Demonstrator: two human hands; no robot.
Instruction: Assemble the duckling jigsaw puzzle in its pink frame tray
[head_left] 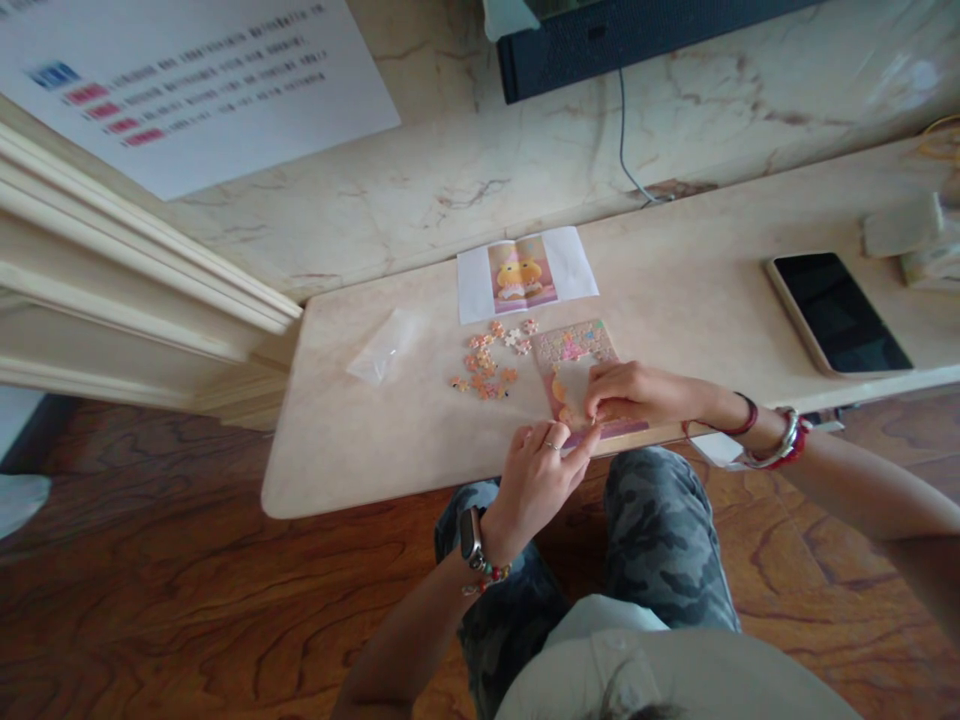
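Observation:
A partly assembled jigsaw puzzle [568,343] lies near the table's front edge, with a pink and pastel patterned top and a pale bare area in its middle. My right hand [630,392] is over its right side, thumb and fingers pinched on a small puzzle piece that the fingertips mostly cover. From the lower left, my left hand [536,480] rests at the puzzle's bottom edge. Its index finger stretches toward the right fingertips, and the other fingers are loosely bent with nothing visible in them. Several loose puzzle pieces [484,362] are scattered left of the puzzle.
Behind the pieces lies a creased paper sheet with a printed yellow character picture [523,272]. A clear plastic bag [384,347] is on the table's left part. To the right are a tablet-like black-screened device [838,312] and a pale packet [930,245]. A cable [624,140] hangs down the wall.

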